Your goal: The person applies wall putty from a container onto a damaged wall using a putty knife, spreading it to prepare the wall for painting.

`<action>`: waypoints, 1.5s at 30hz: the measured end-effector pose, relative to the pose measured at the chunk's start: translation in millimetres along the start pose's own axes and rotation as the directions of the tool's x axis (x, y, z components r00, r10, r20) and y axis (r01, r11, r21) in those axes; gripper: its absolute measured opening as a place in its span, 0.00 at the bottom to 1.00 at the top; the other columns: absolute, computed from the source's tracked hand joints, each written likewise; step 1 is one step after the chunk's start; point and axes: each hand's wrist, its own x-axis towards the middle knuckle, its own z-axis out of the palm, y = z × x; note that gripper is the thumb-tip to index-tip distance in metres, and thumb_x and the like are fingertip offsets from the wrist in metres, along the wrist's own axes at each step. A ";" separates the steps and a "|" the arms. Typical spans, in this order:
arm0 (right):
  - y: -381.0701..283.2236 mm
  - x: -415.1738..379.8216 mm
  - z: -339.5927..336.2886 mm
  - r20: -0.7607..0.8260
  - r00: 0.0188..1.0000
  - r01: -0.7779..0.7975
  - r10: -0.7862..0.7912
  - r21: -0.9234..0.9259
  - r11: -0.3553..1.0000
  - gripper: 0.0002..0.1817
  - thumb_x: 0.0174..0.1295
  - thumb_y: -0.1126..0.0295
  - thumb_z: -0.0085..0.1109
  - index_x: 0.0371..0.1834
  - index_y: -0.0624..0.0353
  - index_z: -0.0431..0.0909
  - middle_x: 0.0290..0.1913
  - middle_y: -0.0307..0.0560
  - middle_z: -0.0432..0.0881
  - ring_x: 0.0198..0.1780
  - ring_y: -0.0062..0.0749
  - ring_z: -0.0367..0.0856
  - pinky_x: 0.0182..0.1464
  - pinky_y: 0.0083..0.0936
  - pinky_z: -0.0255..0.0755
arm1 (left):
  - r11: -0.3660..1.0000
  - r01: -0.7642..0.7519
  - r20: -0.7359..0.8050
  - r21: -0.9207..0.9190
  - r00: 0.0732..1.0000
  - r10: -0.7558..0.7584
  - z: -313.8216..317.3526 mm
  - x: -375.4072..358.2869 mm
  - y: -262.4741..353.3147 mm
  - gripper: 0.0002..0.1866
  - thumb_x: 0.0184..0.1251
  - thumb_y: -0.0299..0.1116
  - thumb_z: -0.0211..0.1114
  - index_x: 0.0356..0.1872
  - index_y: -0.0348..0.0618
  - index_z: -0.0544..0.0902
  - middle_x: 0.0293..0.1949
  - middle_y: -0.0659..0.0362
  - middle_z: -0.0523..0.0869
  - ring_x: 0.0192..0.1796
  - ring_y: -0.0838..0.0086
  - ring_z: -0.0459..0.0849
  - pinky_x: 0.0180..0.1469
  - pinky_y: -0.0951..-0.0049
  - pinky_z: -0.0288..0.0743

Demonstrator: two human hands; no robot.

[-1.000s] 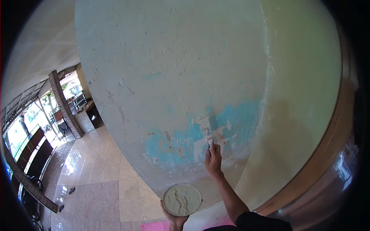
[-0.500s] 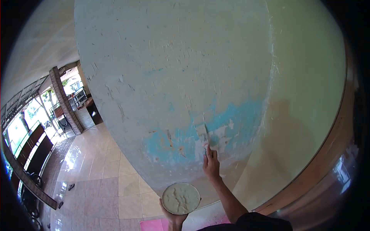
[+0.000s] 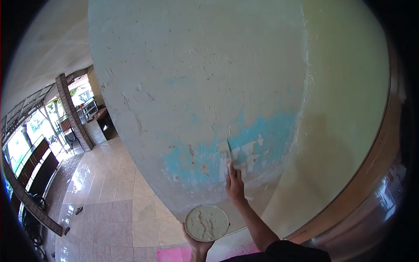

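Note:
My right hand [image 3: 235, 185] is closed around a putty knife [image 3: 225, 150], its blade against the wall [image 3: 196, 100]. The wall is grey-white, with a scuffed turquoise patch [image 3: 270, 133] around the blade and pale filler smears beside it. Low in front of the wall, my left hand [image 3: 198, 244] supports a round container of putty [image 3: 207, 223] from below and the side. The putty is off-white, with ridges and grooves across its surface. Fingers of the left hand are partly hidden behind the container.
To the right is a pale green wall section [image 3: 345, 109] with a curved brown edge. A pink sheet [image 3: 174, 254] lies below the container. Tiled floor [image 3: 118, 183] spreads left, with sandals [image 3: 79, 210], a pillar [image 3: 73, 111] and a dark bench-like structure [image 3: 41, 166].
The putty knife and my right hand have shifted slightly left along the wall. My left hand still holds the container, and the view has shifted a little.

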 end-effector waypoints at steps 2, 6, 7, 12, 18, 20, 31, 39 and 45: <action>9.7 -25.6 -0.6 0.034 0.999 0.020 -0.022 0.056 0.998 0.32 0.65 0.77 0.52 0.73 0.54 0.57 0.43 0.57 0.71 0.40 0.48 0.76 0.38 0.35 0.75 | 0.999 0.002 -0.004 -0.051 1.000 -0.002 -1.7 -3.8 1.0 0.40 0.60 0.68 0.48 0.66 0.52 0.68 0.66 0.57 0.69 0.67 0.57 0.66 0.68 0.44 0.57; -4.9 0.1 -10.7 -0.019 1.000 0.024 -0.022 0.081 0.996 0.32 0.64 0.78 0.52 0.73 0.56 0.57 0.43 0.57 0.70 0.41 0.48 0.75 0.39 0.35 0.74 | 0.999 -0.012 0.019 -0.039 1.000 0.012 -1.8 -4.8 2.1 0.40 0.59 0.68 0.49 0.67 0.52 0.68 0.66 0.57 0.69 0.67 0.57 0.66 0.69 0.44 0.57; -15.7 21.2 -12.6 -0.057 0.997 0.060 -0.055 0.091 0.994 0.32 0.64 0.77 0.52 0.73 0.56 0.57 0.43 0.57 0.70 0.41 0.48 0.76 0.38 0.35 0.74 | 1.000 -0.010 0.017 -0.030 1.000 0.010 1.3 -6.1 1.3 0.40 0.60 0.68 0.49 0.67 0.51 0.68 0.66 0.57 0.69 0.67 0.57 0.66 0.69 0.44 0.56; -25.7 50.2 1.0 -0.076 0.995 0.068 -0.064 0.052 0.996 0.32 0.64 0.77 0.53 0.73 0.55 0.57 0.43 0.57 0.70 0.40 0.49 0.76 0.38 0.37 0.74 | 0.998 0.017 0.010 -0.064 1.000 -0.017 -0.4 -9.4 -0.1 0.40 0.61 0.68 0.48 0.67 0.52 0.67 0.67 0.56 0.68 0.68 0.57 0.65 0.69 0.44 0.56; -7.9 -35.6 9.5 0.065 0.994 -0.090 0.084 0.093 0.992 0.33 0.65 0.77 0.51 0.75 0.54 0.54 0.43 0.56 0.70 0.38 0.46 0.75 0.38 0.36 0.74 | 0.997 -0.040 0.022 -0.064 0.999 0.041 -10.9 -13.9 3.2 0.40 0.61 0.68 0.48 0.68 0.52 0.66 0.68 0.56 0.67 0.69 0.56 0.64 0.69 0.43 0.56; -21.3 -20.9 0.6 0.059 0.996 -0.070 0.065 0.092 0.993 0.33 0.65 0.78 0.50 0.75 0.55 0.53 0.42 0.56 0.69 0.38 0.45 0.75 0.38 0.36 0.73 | 0.997 -0.033 0.046 -0.063 0.998 0.036 -9.1 -17.0 4.6 0.41 0.60 0.68 0.48 0.68 0.52 0.66 0.68 0.56 0.67 0.69 0.55 0.64 0.69 0.42 0.55; -25.8 -18.8 7.4 0.051 0.999 0.005 -0.011 0.125 0.992 0.34 0.66 0.76 0.51 0.75 0.57 0.51 0.44 0.58 0.69 0.39 0.48 0.73 0.39 0.35 0.72 | 0.995 -0.039 0.007 -0.097 0.999 0.040 -11.7 -19.8 8.1 0.40 0.60 0.67 0.49 0.68 0.52 0.66 0.68 0.56 0.67 0.69 0.55 0.63 0.69 0.40 0.54; -29.4 39.4 -15.5 -0.073 0.996 0.060 -0.053 0.097 0.993 0.34 0.65 0.76 0.51 0.75 0.57 0.52 0.43 0.58 0.70 0.38 0.50 0.74 0.37 0.35 0.73 | 0.995 -0.068 0.035 -0.066 0.997 0.071 -11.7 -20.5 11.5 0.40 0.59 0.66 0.52 0.68 0.51 0.66 0.67 0.55 0.66 0.69 0.54 0.63 0.69 0.40 0.54; -1.9 32.9 -14.3 -0.056 0.998 -0.007 0.005 -0.037 0.999 0.33 0.65 0.76 0.51 0.74 0.53 0.55 0.42 0.57 0.70 0.37 0.48 0.76 0.36 0.35 0.75 | 0.997 -0.049 0.026 -0.067 0.998 0.050 -12.0 -17.6 9.3 0.41 0.59 0.67 0.53 0.68 0.51 0.65 0.68 0.54 0.64 0.69 0.52 0.62 0.68 0.37 0.54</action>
